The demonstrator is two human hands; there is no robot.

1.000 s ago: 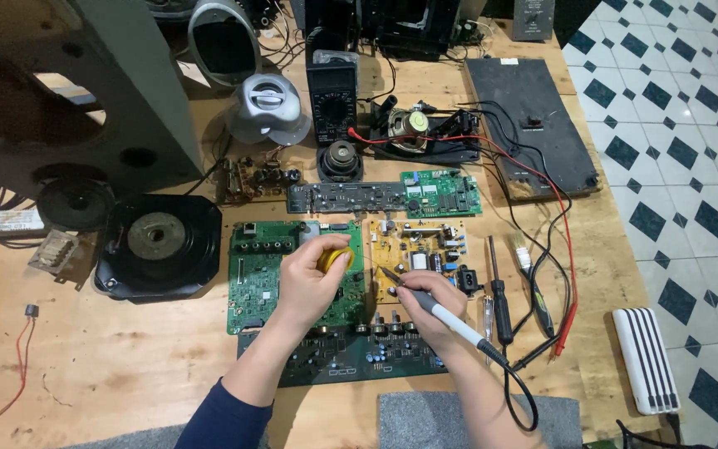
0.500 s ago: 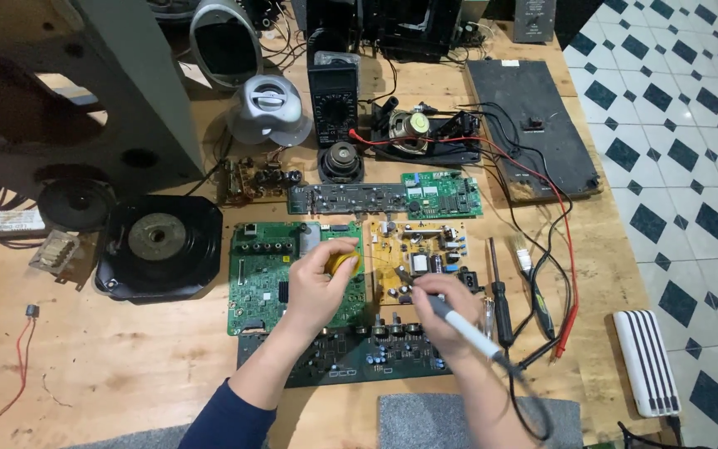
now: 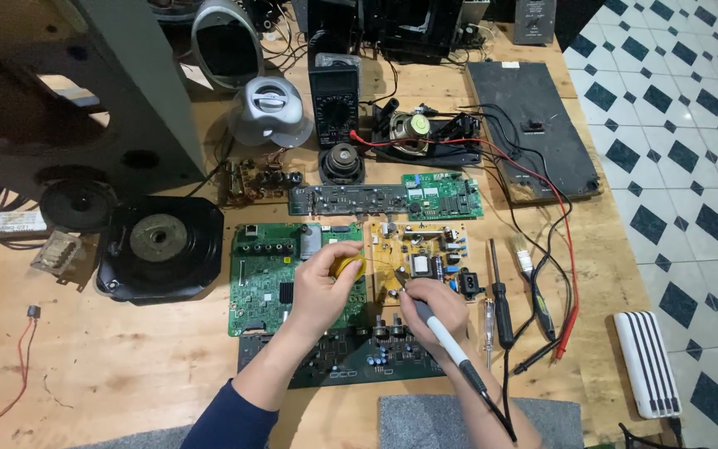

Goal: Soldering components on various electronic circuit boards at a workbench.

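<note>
Right hand (image 3: 434, 308) gripping soldering iron (image 3: 450, 349), tip now pulled in on yellow board (image 3: 413, 258); left hand (image 3: 322, 287) pinching yellow solder spool (image 3: 347, 267) alongside, feeding joint

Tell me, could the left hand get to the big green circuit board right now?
Probably yes. The left hand already hovers over the big green circuit board, with nothing between them. It does hold a small yellow spool, so its fingers are busy.
</note>
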